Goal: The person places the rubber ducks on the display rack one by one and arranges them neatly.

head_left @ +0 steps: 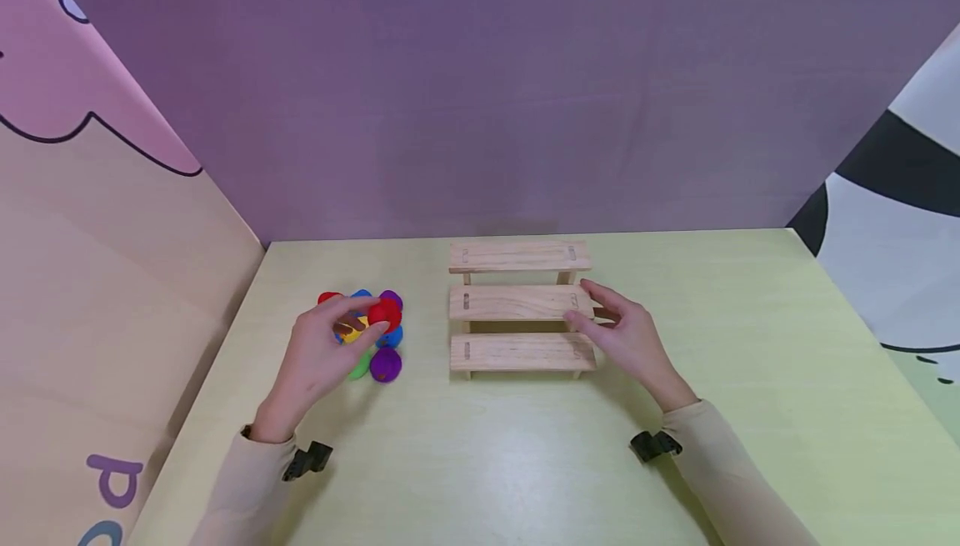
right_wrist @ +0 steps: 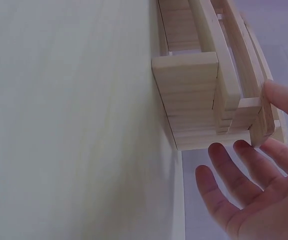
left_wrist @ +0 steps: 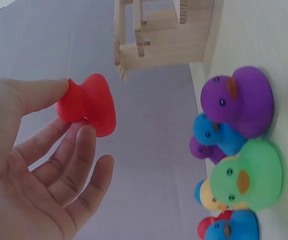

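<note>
Pinching a red duck (head_left: 385,315), the left hand (head_left: 317,354) hovers near other ducks (left_wrist: 258,172). The right hand (head_left: 628,342) lightly grips a wooden stand (head_left: 510,303), probably steadying it.

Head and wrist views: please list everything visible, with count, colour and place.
Flat table: one, pale yellow, in the foreground
Three-tier wooden rack: one, light brown, on the table
Small toy duck: one, red, held in the left hand
Other toy ducks: eight visible; two purple, three blue, one each green, yellow, red; clustered left of the rack
Back wall: one, purple, behind the table
Printed side panels: two, pink and cream left, black and white right
Wrist devices: two, black, one per wrist
Sleeves: two, beige, on both forearms
Left hand: one, near the ducks
Right hand: one, at rack's right end
</note>
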`<state>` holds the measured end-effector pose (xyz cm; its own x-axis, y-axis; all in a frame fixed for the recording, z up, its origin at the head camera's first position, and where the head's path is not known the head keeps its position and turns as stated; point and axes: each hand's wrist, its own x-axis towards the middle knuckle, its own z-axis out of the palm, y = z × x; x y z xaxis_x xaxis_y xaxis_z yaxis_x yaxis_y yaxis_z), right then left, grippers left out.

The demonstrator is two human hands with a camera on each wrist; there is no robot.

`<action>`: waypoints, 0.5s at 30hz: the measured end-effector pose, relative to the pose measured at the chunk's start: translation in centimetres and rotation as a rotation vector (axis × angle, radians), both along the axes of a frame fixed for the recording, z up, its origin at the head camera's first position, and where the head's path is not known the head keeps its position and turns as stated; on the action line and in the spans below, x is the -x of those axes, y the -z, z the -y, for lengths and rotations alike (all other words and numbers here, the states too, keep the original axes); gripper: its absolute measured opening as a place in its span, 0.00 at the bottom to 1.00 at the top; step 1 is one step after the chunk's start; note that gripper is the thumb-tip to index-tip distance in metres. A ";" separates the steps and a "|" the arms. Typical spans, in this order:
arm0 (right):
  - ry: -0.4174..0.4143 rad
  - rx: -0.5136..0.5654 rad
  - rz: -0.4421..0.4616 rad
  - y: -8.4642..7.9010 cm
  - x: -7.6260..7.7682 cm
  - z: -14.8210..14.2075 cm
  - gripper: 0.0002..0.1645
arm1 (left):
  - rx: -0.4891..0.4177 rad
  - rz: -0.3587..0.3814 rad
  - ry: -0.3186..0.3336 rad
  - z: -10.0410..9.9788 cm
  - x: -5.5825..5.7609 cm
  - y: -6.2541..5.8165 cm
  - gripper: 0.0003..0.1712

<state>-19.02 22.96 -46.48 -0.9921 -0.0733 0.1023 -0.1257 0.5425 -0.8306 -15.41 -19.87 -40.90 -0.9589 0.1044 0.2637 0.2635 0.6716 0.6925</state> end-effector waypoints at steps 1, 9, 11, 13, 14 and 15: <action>0.001 0.000 0.002 0.0 0.0 0.0 0.42 | -0.004 0.000 0.001 -0.2 0.1 0.0 0.20; 0.002 -0.007 0.006 0.0 0.1 -0.1 0.42 | -0.084 -0.010 0.038 -1.8 1.0 0.2 0.20; 0.000 -0.004 0.009 0.0 0.0 -0.1 0.42 | -0.108 0.005 0.037 -2.2 1.2 0.1 0.20; -0.003 -0.003 0.014 0.0 0.0 -0.2 0.42 | -0.119 0.022 0.028 -2.6 1.4 0.1 0.20; -0.005 -0.003 0.016 0.0 0.0 -0.2 0.42 | -0.122 0.030 0.022 -2.8 1.5 0.1 0.20; -0.005 -0.001 0.019 0.0 0.0 -0.2 0.42 | -0.125 0.034 0.017 -3.0 1.6 0.0 0.20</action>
